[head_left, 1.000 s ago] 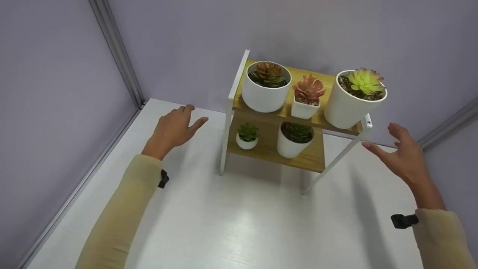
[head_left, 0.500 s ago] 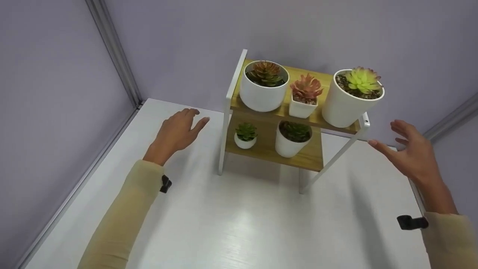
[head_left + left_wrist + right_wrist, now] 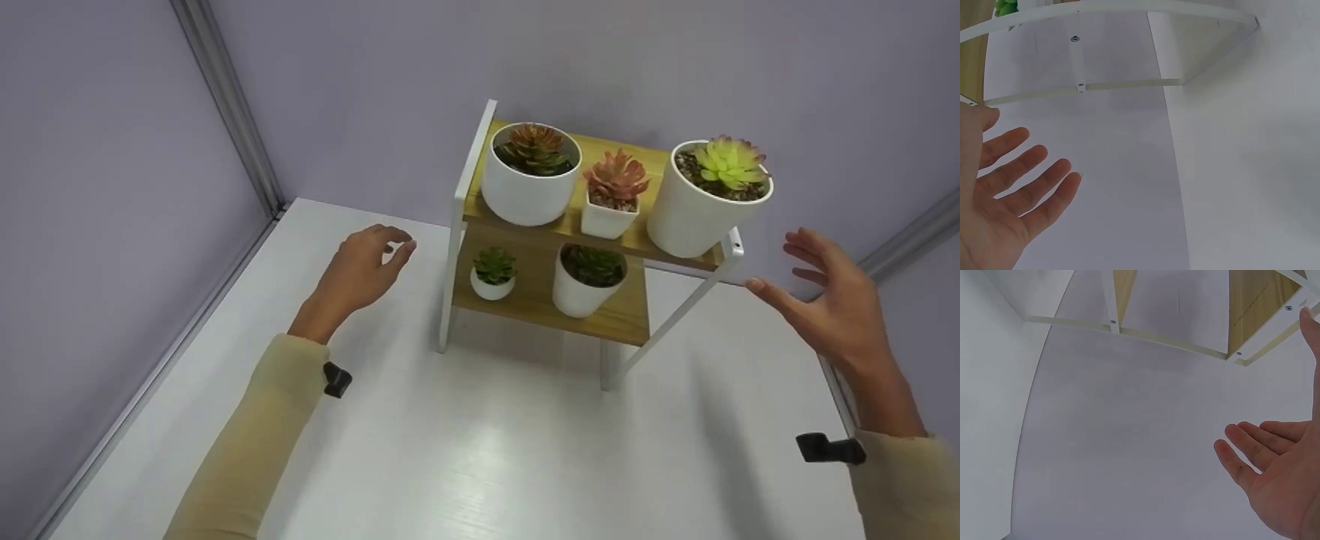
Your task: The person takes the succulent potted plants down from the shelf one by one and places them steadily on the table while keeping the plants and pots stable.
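A two-tier plant stand [image 3: 551, 319] with wooden shelves and a white frame stands in the middle of the head view. On its upper shelf are a round white pot [image 3: 529, 199] with a reddish-brown succulent, a small square pot [image 3: 609, 220] with a pink succulent, and a tall pot [image 3: 686, 217] with a yellow-green one. Below sit a small round pot [image 3: 493, 288] and a larger pot [image 3: 579, 292], both with green succulents. My left hand [image 3: 361, 268] hovers left of the stand, fingers loosely bent, holding nothing. To the right, my right hand [image 3: 836, 300] is held apart from the frame, fingers spread.
The stand rests on a white tabletop [image 3: 450, 450], near a pale back wall [image 3: 375, 97]. Side panels with metal posts [image 3: 229, 105] bound the table at left and right.
My right hand has shifted outward to the right, away from the stand. My left hand has dropped slightly and its fingers have bent more. The pots stay where they were.
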Available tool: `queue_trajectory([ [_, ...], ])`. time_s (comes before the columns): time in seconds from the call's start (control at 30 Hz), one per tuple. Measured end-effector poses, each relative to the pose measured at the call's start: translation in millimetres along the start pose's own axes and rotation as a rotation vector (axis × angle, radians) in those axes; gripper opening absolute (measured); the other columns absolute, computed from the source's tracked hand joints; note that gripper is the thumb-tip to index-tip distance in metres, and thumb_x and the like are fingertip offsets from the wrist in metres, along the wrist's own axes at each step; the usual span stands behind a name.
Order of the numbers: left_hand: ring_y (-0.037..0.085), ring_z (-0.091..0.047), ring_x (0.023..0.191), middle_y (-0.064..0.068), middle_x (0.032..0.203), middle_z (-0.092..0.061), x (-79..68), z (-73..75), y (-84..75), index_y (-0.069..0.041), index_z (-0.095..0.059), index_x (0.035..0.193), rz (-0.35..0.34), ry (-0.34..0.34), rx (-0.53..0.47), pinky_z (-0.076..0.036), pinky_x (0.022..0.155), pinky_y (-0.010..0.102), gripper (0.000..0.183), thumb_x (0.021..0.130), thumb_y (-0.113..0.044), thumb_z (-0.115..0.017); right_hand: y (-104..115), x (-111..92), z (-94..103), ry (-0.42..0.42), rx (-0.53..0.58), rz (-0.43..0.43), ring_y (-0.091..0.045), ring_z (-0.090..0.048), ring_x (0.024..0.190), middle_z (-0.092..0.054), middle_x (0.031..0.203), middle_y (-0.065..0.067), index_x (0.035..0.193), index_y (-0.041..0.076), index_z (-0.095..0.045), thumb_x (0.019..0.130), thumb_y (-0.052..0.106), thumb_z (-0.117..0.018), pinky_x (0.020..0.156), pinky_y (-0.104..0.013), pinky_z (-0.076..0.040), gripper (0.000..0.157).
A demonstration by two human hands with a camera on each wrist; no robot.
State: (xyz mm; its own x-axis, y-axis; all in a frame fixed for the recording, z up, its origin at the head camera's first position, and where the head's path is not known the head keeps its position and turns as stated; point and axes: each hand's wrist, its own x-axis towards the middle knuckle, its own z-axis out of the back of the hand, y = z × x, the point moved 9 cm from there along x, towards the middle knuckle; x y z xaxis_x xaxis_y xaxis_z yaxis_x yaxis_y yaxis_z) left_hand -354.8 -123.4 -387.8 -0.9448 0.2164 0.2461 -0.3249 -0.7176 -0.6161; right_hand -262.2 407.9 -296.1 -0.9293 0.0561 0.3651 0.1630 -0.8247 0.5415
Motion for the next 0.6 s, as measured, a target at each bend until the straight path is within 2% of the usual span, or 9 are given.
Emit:
queue_trajectory([
  [0.17,0.021,-0.064,0.11,0.004,0.118,-0.069,-2.5,-1.0,-5.7,-0.013,-0.066,0.123,-0.024,-0.005,-0.106,-0.055,0.092,0.042,0.035,0.102,-0.037,-0.052,7,-2,3.3,-0.005,0.004,-0.011,0.01,-0.049,0.123,-0.049,0.15,-0.013,0.152,0.03,-0.034,0.083,0.035,-0.079,0.088,0.005,-0.033,0.083],
  [0.3,0.022,-0.064,0.107,0.006,0.115,-0.069,-2.3,-3.4,-12.1,-0.009,-0.065,0.124,-0.053,-0.004,-0.111,-0.053,0.095,0.044,0.035,0.103,-0.033,-0.052,14,-2,5.9,-0.022,0.028,0.004,0.018,-0.047,0.113,-0.051,0.147,-0.014,0.151,0.028,-0.037,0.082,0.031,-0.081,0.086,0.005,-0.035,0.083],
  [0.43,0.025,-0.062,0.112,0.008,0.12,-0.067,-2.1,-7.0,-14.9,-0.007,-0.063,0.126,-0.045,-0.003,-0.089,-0.05,0.098,0.048,0.038,0.102,-0.034,-0.052,22,-3,7.4,-0.041,0.061,0.022,0.019,-0.048,0.106,-0.053,0.145,-0.015,0.152,0.024,-0.037,0.078,0.025,-0.085,0.086,0.005,-0.036,0.087],
  [0.6,0.025,-0.061,0.113,0.008,0.122,-0.065,-0.9,-7.6,-21.0,-0.009,-0.063,0.125,-0.059,-0.022,-0.095,-0.052,0.096,0.046,0.033,0.102,-0.031,-0.052,34,-1,9.4,-0.067,0.09,0.039,0.015,-0.052,0.102,-0.054,0.144,-0.015,0.152,0.022,-0.036,0.074,0.018,-0.088,0.085,0.004,-0.038,0.094],
])
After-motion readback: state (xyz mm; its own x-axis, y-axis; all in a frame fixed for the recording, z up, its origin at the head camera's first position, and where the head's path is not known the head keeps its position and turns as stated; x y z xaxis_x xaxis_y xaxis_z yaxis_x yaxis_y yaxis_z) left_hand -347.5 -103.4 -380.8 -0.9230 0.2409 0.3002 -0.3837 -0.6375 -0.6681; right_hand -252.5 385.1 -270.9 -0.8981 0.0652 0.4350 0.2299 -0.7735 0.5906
